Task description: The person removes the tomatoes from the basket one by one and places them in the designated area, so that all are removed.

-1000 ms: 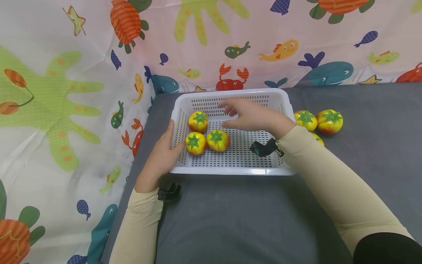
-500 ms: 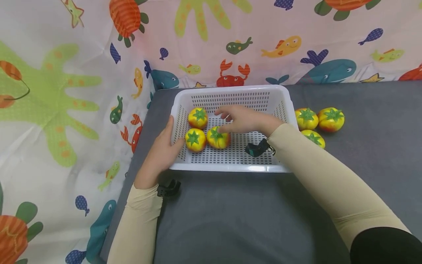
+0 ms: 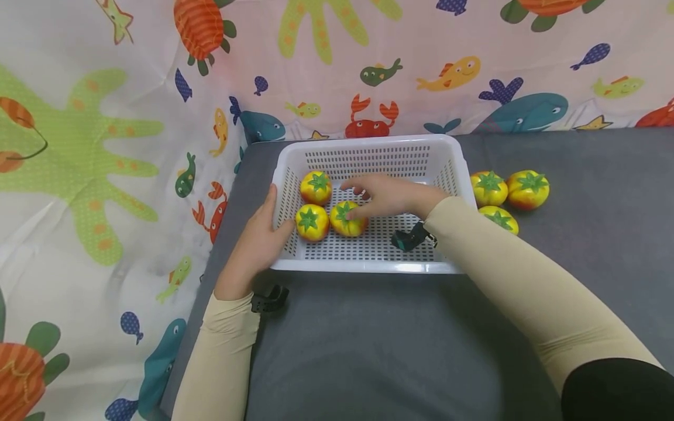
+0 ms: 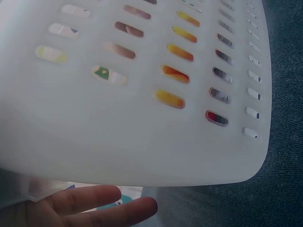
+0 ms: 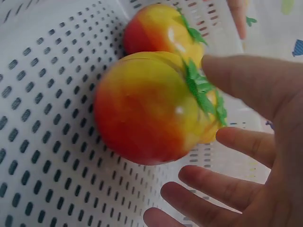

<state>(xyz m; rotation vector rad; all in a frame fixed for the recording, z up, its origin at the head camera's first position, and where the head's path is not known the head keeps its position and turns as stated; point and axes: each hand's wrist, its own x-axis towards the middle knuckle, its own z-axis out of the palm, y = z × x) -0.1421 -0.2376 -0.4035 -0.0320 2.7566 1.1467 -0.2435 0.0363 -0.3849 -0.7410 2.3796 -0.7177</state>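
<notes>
My left hand (image 3: 258,245) holds the left rim of a white perforated plastic basket (image 3: 363,267), its thumb over the rim and its fingers along the outside. Three yellow-red tomatoes with green star-shaped tops lie in the basket's left half: a rear tomato (image 3: 309,190), a front left tomato (image 3: 305,231) and a right one (image 3: 350,228). Over the right tomato hovers my right hand (image 3: 392,196), fingers spread and nothing gripped. In the right wrist view, its thumb (image 5: 251,80) is close to the green top of the nearest tomato (image 5: 147,111).
Outside the basket's right side sit three more tomatoes: one by the rim (image 3: 487,184), one farther right (image 3: 528,196) and a partly hidden one (image 3: 502,221) behind the right sleeve. A sea-animal printed curtain (image 3: 316,35) borders the dark grey table (image 3: 368,351) behind and left.
My right hand has come down and slightly left, over the right tomato in the basket. The left hand keeps its hold on the rim. The head view has shifted slightly.
</notes>
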